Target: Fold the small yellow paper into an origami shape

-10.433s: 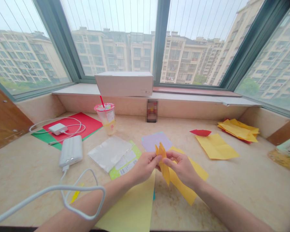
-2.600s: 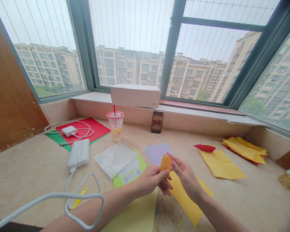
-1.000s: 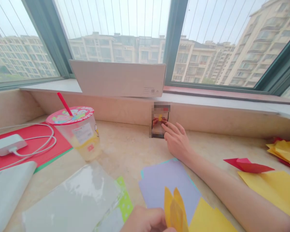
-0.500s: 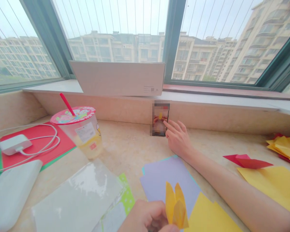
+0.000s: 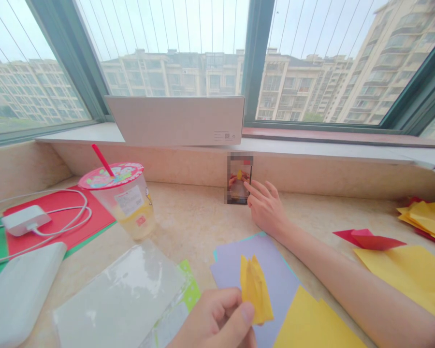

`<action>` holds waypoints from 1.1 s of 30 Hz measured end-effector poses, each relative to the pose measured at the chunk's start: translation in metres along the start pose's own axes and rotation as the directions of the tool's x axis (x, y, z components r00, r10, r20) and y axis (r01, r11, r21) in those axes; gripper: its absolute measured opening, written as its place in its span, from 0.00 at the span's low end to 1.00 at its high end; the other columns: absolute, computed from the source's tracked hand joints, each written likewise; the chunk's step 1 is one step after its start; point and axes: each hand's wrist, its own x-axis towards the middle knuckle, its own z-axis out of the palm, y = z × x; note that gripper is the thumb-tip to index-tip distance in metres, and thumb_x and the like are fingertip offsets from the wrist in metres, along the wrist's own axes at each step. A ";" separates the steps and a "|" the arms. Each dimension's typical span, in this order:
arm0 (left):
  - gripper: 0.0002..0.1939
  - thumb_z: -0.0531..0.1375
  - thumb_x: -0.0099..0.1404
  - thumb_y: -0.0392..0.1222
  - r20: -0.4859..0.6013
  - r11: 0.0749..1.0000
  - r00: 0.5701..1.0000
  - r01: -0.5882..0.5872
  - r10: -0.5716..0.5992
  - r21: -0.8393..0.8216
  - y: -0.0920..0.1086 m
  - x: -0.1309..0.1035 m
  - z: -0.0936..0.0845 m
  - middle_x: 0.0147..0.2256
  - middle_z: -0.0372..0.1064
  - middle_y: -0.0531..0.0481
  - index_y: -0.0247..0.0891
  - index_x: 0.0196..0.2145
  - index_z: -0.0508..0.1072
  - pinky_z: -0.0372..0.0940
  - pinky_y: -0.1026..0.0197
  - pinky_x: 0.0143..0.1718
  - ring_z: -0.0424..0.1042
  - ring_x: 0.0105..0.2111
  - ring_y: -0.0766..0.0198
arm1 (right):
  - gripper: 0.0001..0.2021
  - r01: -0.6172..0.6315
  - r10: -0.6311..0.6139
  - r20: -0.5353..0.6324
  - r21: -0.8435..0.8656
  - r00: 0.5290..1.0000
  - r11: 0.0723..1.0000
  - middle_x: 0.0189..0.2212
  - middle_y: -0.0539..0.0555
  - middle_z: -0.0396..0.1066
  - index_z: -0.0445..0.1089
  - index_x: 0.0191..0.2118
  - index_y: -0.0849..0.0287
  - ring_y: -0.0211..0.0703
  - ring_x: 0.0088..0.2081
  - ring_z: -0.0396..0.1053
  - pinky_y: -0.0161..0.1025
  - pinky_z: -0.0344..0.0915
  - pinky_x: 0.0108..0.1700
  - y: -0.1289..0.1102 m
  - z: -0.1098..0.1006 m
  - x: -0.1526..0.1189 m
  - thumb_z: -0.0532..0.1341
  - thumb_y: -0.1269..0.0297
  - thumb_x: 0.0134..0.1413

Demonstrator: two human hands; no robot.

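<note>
Soft, even daylight floods in through the wide window (image 5: 174, 48) at the back, from a pale overcast sky that is nearly blown out to white near the top. The light is bright and flat, so shadows on the desk (image 5: 192, 217) are faint; only a weak one lies under the drink cup (image 5: 125, 200). The clear plastic sleeve (image 5: 119, 295) carries a dull sheen. The wide lens bends the window frames outward and stretches things near the edges, where the corners soften. The phone (image 5: 239, 179) leaning against the ledge is pixelated. The left hand (image 5: 217, 321) and its folded yellow paper (image 5: 254, 289), close to the lens, look slightly soft, perhaps from motion.
</note>
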 end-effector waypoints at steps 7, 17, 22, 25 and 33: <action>0.30 0.62 0.56 0.69 -0.117 0.963 0.993 -0.003 -0.029 -0.270 0.003 0.004 0.002 0.17 0.68 0.53 0.35 0.28 0.68 0.55 0.69 0.16 0.66 0.13 0.70 | 0.10 0.016 -0.016 0.012 0.004 1.000 1.000 0.61 0.53 0.68 0.71 0.28 0.56 0.52 0.64 0.59 0.57 0.45 0.67 0.000 -0.001 0.000 0.58 0.77 0.56; 0.31 0.62 0.55 0.71 -0.077 0.982 0.997 0.016 -0.031 -0.189 -0.001 0.002 0.000 0.18 0.69 0.54 0.36 0.31 0.68 0.58 0.71 0.17 0.66 0.14 0.72 | 0.09 0.051 -0.051 -0.003 -0.003 0.999 0.999 0.60 0.53 0.69 0.72 0.30 0.56 0.52 0.64 0.59 0.56 0.44 0.67 0.000 0.000 0.001 0.59 0.76 0.56; 0.32 0.61 0.53 0.73 -0.069 0.988 0.997 0.033 -0.044 -0.151 0.002 0.001 0.001 0.18 0.68 0.55 0.36 0.31 0.67 0.59 0.70 0.19 0.64 0.14 0.73 | 0.09 0.048 -0.048 0.000 -0.001 0.999 0.999 0.60 0.53 0.69 0.73 0.30 0.56 0.52 0.64 0.59 0.56 0.43 0.67 0.000 0.000 0.001 0.58 0.76 0.57; 0.33 0.61 0.53 0.73 -0.060 0.991 0.997 0.038 -0.046 -0.126 0.004 0.001 0.001 0.18 0.68 0.54 0.35 0.31 0.67 0.61 0.69 0.20 0.64 0.15 0.73 | 0.09 0.048 -0.048 0.007 -0.007 0.999 0.999 0.61 0.52 0.68 0.73 0.30 0.56 0.52 0.64 0.58 0.57 0.43 0.67 0.000 0.000 0.001 0.58 0.76 0.57; 0.34 0.59 0.53 0.75 -0.045 0.995 0.998 0.032 -0.037 -0.096 0.002 0.000 -0.001 0.18 0.68 0.53 0.35 0.31 0.67 0.60 0.68 0.21 0.64 0.15 0.72 | 0.09 0.048 -0.048 0.009 -0.012 0.999 0.999 0.61 0.53 0.68 0.73 0.30 0.56 0.52 0.64 0.58 0.57 0.43 0.67 0.000 0.000 0.001 0.59 0.76 0.56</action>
